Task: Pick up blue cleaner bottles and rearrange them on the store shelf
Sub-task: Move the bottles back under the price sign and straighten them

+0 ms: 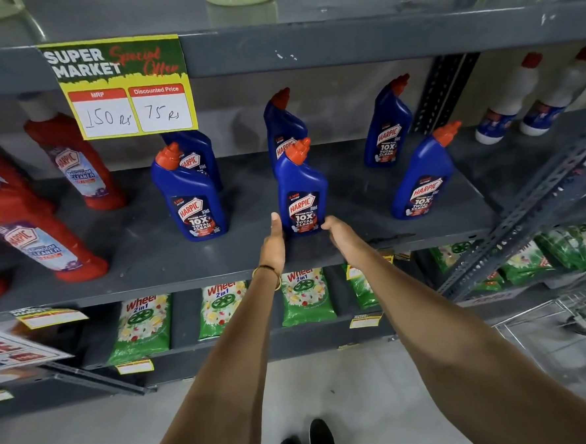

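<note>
On the left of the grey shelf (143,262) stand red bathroom-cleaner bottles (75,163), and a yellow price card (122,88) hangs from the shelf edge above. To their right stand the blue cleaner bottles, all upright with orange caps, in three front-and-back pairs. The left pair is a front-left bottle (190,197) with another (198,155) just behind it, partly hidden by the card. The middle pair is the front-centre bottle (301,190) with a back-centre bottle (284,129) close behind. The right pair, set further apart, is a back-right bottle (387,127) and a front-right bottle (421,176). White bottles (504,106) stand on the neighbouring shelf at far right.

Both hands reach to the base of the front-centre bottle, which sits between them on the shelf. The left hand (274,243) is flat and open, fingers straight and together, its tips against the bottle's lower left side. The right hand (340,234) is loosely curled, its fingers touching the lower right side; whether they wrap behind cannot be told. Green detergent packets (221,308) fill the shelf below.
</note>
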`<state>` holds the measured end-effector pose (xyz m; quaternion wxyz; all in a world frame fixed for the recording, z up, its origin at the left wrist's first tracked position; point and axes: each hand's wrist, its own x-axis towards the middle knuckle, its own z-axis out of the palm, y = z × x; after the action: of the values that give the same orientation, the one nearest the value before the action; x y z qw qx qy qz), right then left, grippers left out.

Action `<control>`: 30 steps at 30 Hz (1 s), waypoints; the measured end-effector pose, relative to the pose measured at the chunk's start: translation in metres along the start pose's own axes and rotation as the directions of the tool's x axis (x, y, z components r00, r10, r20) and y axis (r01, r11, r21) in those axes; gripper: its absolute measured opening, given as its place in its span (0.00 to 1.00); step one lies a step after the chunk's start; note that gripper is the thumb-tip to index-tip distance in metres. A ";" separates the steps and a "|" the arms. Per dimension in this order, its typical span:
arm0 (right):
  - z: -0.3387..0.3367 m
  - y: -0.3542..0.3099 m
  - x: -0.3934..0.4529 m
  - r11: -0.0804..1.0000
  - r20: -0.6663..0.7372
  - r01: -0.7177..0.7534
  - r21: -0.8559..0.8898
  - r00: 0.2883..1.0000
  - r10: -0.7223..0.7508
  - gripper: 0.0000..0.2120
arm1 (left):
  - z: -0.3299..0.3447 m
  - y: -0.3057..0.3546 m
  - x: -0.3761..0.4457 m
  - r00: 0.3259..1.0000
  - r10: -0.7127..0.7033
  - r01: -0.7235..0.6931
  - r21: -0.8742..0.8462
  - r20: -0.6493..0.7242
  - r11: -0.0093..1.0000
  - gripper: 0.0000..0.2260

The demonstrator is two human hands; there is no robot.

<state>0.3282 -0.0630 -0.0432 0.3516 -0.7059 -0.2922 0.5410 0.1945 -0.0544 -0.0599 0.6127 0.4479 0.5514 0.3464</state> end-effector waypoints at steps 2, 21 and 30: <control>0.000 0.002 0.000 1.000 -0.004 0.019 -0.004 1.000 -0.019 0.22 | 0.000 0.000 -0.001 1.000 0.002 -0.002 0.021 0.005 1.000 0.41; 0.122 -0.004 -0.039 0.894 -0.616 0.325 0.308 0.784 -0.073 0.21 | -0.102 -0.003 -0.015 0.956 0.041 -0.068 -0.081 -0.291 0.994 0.27; 0.188 -0.023 -0.032 0.964 -0.187 0.128 0.234 0.979 -0.084 0.22 | -0.187 0.017 -0.011 0.995 0.058 -0.071 -0.161 -0.085 0.984 0.31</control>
<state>0.1378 -0.0411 -0.0380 0.4892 -0.6852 -0.2285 0.4889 0.0099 -0.0275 -0.0378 0.6134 0.3993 0.5304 0.4278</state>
